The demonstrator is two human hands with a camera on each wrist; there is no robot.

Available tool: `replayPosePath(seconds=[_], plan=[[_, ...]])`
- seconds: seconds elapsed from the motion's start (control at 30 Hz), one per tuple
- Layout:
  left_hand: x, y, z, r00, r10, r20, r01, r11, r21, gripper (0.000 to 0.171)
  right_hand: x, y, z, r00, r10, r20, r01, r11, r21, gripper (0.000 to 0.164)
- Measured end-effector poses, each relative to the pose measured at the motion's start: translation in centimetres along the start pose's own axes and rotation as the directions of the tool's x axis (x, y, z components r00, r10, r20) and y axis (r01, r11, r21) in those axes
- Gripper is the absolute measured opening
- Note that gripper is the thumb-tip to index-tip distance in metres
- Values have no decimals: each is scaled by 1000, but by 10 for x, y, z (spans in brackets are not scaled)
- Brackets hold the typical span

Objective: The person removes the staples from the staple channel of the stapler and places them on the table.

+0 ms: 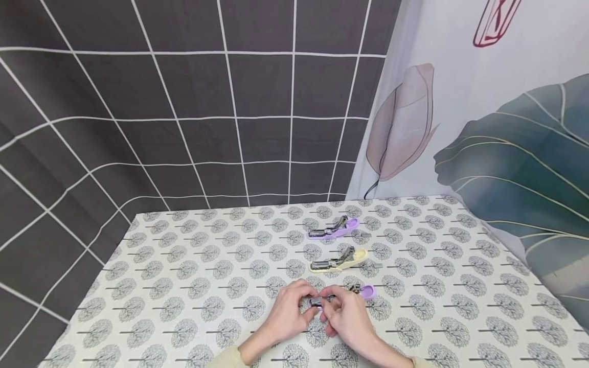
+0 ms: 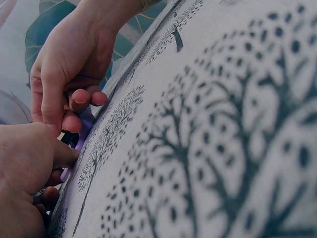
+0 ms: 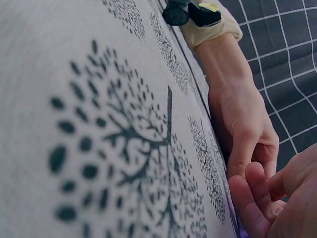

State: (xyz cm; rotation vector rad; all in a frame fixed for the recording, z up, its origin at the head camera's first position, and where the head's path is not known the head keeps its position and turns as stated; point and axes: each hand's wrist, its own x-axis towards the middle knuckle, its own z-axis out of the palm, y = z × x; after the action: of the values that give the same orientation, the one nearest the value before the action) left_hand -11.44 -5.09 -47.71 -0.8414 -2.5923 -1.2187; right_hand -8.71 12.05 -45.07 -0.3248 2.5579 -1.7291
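A small stapler with a purple handle [image 1: 368,292] lies opened out near the front of the table, its metal parts partly covered by both hands. My left hand [image 1: 287,309] holds its left end between thumb and forefinger. From the other side, my right hand [image 1: 347,317] pinches at the metal part with thumb and forefinger, its remaining fingers curled below. What lies between the right fingertips is hidden. In the left wrist view, a strip of purple plastic [image 2: 66,173] shows beside the left fingers.
Behind the hands lie a yellow opened stapler [image 1: 340,261] and, farther back, a purple opened stapler [image 1: 335,230]. Small grey strips, perhaps staples, [image 1: 378,265] lie by their right ends. A tree-patterned cloth [image 1: 184,286] covers the table; a dark gridded curtain [image 1: 257,87] hangs behind.
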Motion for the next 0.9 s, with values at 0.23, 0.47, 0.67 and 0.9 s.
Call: replayPosePath(seconds=[0.23, 0.47, 0.67, 0.9], plan=[[0, 0, 0, 1000, -10, 8, 10, 1000, -4, 26, -1, -1, -1, 1000, 23, 15, -24, 999, 40, 17], [1, 1, 0, 1000, 1, 4, -1, 1000, 8, 27, -3, -2, -4, 998, 56, 12, -57, 993, 107, 18], [1, 1, -1, 1000, -1, 5, 1, 1000, 21, 27, -5, -2, -7, 998, 57, -19, -54, 987, 153, 19], [0, 1, -1, 1000, 0, -3, 0, 999, 32, 26, -8, -3, -10, 998, 50, -32, -45, 986, 162, 18]])
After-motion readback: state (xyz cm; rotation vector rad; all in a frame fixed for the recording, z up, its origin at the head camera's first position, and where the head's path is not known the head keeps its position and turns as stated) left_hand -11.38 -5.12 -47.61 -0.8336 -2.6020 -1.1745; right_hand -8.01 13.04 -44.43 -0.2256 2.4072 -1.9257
